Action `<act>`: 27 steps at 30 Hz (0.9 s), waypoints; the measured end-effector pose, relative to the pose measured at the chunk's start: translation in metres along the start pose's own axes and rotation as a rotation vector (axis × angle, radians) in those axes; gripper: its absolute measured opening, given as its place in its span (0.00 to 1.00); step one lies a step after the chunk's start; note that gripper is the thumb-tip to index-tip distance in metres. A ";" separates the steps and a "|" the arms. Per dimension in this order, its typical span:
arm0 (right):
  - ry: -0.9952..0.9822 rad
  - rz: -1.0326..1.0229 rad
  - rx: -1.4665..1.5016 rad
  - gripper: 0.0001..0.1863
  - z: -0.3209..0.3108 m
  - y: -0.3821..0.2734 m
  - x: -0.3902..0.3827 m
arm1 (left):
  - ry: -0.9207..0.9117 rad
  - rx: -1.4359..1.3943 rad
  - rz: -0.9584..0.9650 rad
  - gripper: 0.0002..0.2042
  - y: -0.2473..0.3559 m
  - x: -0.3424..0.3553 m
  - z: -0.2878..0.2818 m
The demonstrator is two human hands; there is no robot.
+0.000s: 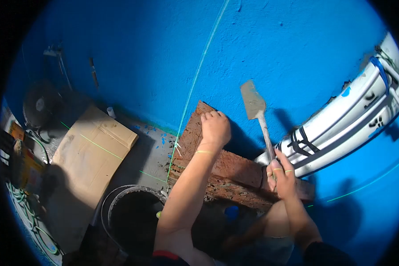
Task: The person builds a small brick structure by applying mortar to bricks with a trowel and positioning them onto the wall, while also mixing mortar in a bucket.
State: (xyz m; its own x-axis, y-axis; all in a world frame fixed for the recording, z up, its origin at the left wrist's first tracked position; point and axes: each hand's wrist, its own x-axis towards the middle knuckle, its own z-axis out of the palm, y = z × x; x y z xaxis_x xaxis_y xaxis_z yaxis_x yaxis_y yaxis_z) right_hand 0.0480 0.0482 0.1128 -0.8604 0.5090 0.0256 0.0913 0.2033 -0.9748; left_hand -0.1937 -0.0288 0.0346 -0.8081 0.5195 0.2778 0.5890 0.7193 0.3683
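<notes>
- The left hand (215, 128) is curled over the top edge of the upper red brick (195, 133), fingers clenched on it, apparently to steady the brick on the low course of brickwork (235, 177) that runs along the foot of the blue wall (164, 53).
- The right hand (283, 175) grips the handle of a flat-bladed trowel (254, 105); the blade points up against the wall, clear of the bricks, as if held ready between strokes.
- A green laser line (199, 66) runs down the wall to the brick's corner, and another crosses the floor, likely as alignment guides.
- A black bucket (133, 213) sits just beside the bricks, within reach below the left forearm.
- A flattened brown cardboard sheet (91, 155) lies on the floor to the left, plain, no label readable.
- White pipes (354, 115) bound with dark ties slant along the wall at right.
- Yellow and orange packages (24, 164) sit at the far left; too blurred to tell more.
</notes>
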 end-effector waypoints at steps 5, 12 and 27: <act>0.020 0.316 -0.247 0.09 -0.049 -0.001 -0.082 | -0.320 -0.081 0.606 0.04 0.136 -0.125 -0.177; -0.271 0.398 0.103 0.18 -0.060 0.059 -0.144 | -0.237 0.276 0.608 0.14 0.178 -0.261 -0.267; -0.429 -0.050 -0.243 0.16 0.011 0.009 -0.182 | -0.534 -0.692 -0.248 0.24 0.090 -0.286 -0.207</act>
State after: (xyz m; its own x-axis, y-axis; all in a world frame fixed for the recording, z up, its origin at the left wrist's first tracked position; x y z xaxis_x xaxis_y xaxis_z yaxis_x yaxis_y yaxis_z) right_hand 0.2001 -0.0516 0.0968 -0.9909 0.1142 -0.0719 0.1148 0.4336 -0.8938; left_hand 0.0923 -0.2088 0.1716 -0.7075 0.6551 -0.2653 0.1319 0.4912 0.8610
